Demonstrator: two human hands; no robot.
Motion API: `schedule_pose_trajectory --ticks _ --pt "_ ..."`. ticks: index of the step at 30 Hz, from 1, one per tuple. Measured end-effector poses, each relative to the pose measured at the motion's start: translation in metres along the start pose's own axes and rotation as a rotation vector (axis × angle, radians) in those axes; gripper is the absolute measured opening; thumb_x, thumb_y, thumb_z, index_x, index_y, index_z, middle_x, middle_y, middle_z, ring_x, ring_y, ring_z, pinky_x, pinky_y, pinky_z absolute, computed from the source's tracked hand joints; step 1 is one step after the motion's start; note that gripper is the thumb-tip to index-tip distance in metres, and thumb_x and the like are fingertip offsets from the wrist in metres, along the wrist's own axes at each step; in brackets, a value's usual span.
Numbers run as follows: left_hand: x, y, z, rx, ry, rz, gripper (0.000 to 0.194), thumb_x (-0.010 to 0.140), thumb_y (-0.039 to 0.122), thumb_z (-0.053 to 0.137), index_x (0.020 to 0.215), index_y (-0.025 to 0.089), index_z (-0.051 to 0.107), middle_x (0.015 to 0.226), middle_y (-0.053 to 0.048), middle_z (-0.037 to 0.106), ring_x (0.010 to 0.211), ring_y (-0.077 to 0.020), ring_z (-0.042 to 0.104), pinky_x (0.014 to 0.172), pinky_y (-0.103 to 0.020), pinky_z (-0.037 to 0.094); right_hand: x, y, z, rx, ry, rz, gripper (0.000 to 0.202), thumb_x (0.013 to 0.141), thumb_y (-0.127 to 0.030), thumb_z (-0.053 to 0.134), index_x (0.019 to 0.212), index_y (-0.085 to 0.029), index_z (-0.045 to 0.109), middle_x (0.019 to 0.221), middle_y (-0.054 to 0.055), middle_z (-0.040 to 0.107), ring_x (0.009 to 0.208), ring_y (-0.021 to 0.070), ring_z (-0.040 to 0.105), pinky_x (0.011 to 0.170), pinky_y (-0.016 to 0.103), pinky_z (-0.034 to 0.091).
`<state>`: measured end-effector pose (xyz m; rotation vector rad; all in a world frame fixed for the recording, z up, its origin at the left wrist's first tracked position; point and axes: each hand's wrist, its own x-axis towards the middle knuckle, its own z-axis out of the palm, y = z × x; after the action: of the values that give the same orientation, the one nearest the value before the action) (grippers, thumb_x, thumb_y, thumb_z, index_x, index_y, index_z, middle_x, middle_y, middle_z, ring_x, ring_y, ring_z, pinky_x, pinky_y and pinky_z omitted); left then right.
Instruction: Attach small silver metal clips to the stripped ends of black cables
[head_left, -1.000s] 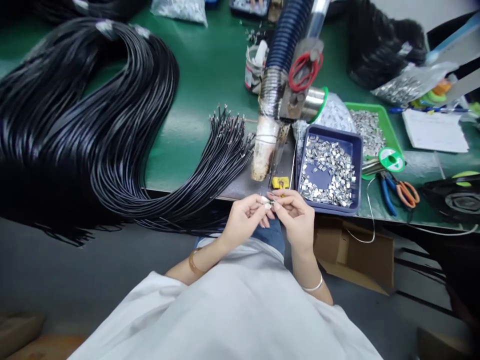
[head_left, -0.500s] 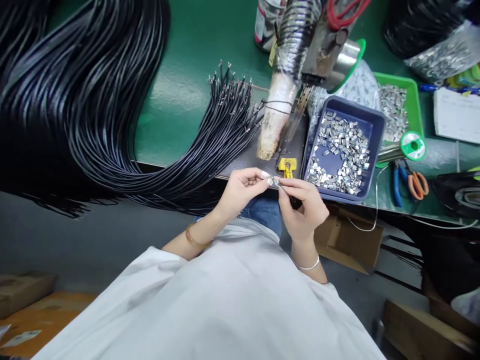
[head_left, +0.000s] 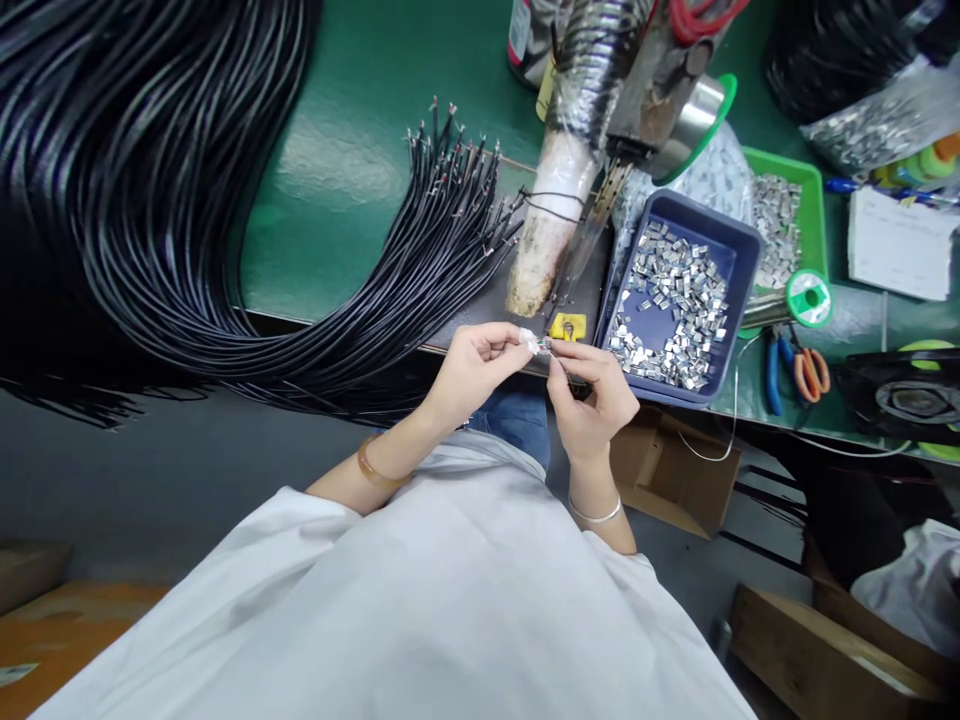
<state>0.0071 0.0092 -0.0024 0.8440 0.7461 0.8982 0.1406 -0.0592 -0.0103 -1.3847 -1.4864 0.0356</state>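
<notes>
Fingers [head_left: 589,365] of left hand [head_left: 474,370] and right hand [head_left: 598,398] pinching small metallic part [head_left: 542,346] from either side; part sitting between fingertips, its details too small to tell. Yellow piece [head_left: 568,326] showing just beyond fingers. Blue tray [head_left: 741,240] holding metal bits [head_left: 703,290], standing near right hand. Black cables [head_left: 352,335] spreading leftward over tabletop [head_left: 352,180]

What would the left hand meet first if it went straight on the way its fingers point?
Most likely the right hand, which faces the left hand across the small piece they pinch; depth there is unclear.
</notes>
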Motion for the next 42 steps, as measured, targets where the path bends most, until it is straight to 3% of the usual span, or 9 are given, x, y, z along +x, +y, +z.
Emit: schedule_pose_trajectory --ticks 5,19,26,31,35,39,42 --pt "0.003 -0.003 0.001 0.044 0.039 0.058 0.021 0.059 0.027 0.088 0.070 0.013 0.076 0.062 0.002 0.067 0.057 -0.0066 0.056 0.058 -0.019 0.047 0.001 0.005 0.003 -0.073 0.044 -0.107 0.018 0.086 -0.009 0.068 0.097 -0.024 0.066 0.101 0.002 0.078 0.095 0.0156 0.075 0.084 0.032 0.062" --pt "0.001 0.005 0.003 0.188 0.076 0.153 0.008 0.069 0.021 0.077 0.069 0.013 0.073 0.056 0.003 0.057 0.051 -0.0052 0.045 0.050 -0.018 0.036 0.009 -0.002 0.007 -0.081 0.075 -0.083 0.020 0.082 -0.006 0.072 0.093 -0.022 0.069 0.101 0.002 0.076 0.093 0.0148 0.074 0.083 0.032 0.063" --pt "0.000 0.002 0.003 0.220 0.079 0.127 0.007 0.069 0.020 0.075 0.069 0.013 0.073 0.054 0.004 0.052 0.050 -0.0052 0.042 0.048 -0.018 0.033 0.009 -0.003 0.009 -0.077 0.085 -0.023 0.016 0.082 -0.008 0.072 0.089 -0.022 0.068 0.093 0.000 0.076 0.085 0.0126 0.072 0.061 0.022 0.058" --pt "-0.001 0.002 0.003 0.244 0.085 0.180 0.005 0.071 0.019 0.074 0.071 0.014 0.074 0.054 0.004 0.049 0.050 -0.0056 0.040 0.048 -0.019 0.032 0.011 -0.007 0.009 -0.103 0.092 -0.046 0.018 0.082 -0.009 0.074 0.092 -0.024 0.071 0.097 0.000 0.076 0.086 0.0133 0.074 0.069 0.025 0.062" --pt "-0.001 0.005 0.003 0.198 0.068 0.097 0.011 0.068 0.023 0.077 0.069 0.013 0.072 0.055 0.004 0.053 0.051 -0.0055 0.042 0.050 -0.019 0.035 0.007 -0.008 0.005 -0.067 0.073 -0.014 0.015 0.085 -0.011 0.071 0.092 -0.024 0.069 0.097 0.000 0.077 0.089 0.0148 0.075 0.073 0.028 0.064" --pt "0.000 0.005 0.001 0.120 0.073 0.003 0.016 0.063 0.024 0.081 0.068 0.012 0.071 0.055 0.005 0.054 0.051 -0.0049 0.043 0.051 -0.019 0.034 0.004 -0.009 -0.007 0.099 0.206 0.146 0.008 0.092 -0.020 0.064 0.098 -0.024 0.067 0.080 -0.005 0.072 0.055 0.0080 0.068 0.044 0.019 0.050" --pt "-0.001 0.005 0.000 0.069 0.068 -0.023 0.017 0.063 0.025 0.082 0.069 0.013 0.072 0.052 0.006 0.052 0.049 -0.0036 0.039 0.050 -0.019 0.032 0.005 -0.009 -0.016 0.247 0.255 0.200 0.012 0.095 -0.025 0.061 0.108 -0.026 0.061 0.064 -0.010 0.064 0.039 0.0049 0.055 0.039 0.017 0.044"
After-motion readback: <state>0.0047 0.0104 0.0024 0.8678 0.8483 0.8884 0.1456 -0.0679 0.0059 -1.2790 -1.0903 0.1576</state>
